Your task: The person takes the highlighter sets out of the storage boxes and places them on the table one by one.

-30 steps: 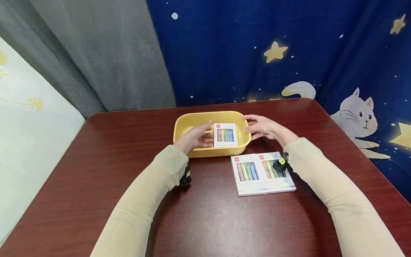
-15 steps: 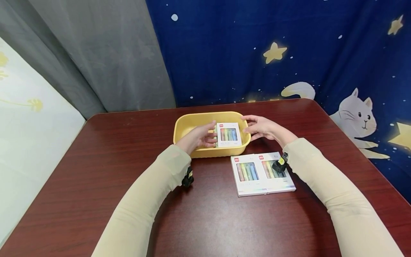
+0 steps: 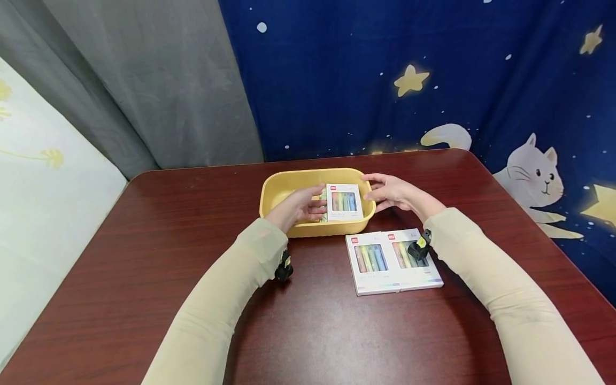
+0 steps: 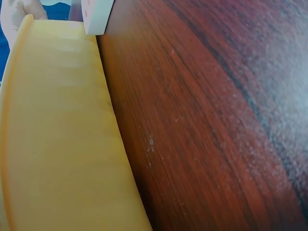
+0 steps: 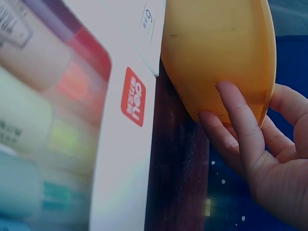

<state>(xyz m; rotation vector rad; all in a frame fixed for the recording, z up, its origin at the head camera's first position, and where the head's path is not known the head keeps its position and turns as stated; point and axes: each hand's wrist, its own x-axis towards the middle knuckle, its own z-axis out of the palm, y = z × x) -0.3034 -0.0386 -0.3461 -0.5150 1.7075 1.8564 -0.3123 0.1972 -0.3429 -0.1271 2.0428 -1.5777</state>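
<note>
Marker pack has settled lower into yellow basket; left hand pinches it, right hand steadies the rim, fingers relaxed.

The smooth outer wall of a yellow plastic tub fills the left side, standing on a dark red-brown wooden surface. A white cardboard box corner shows at the top, just beside the tub's rim.
</note>
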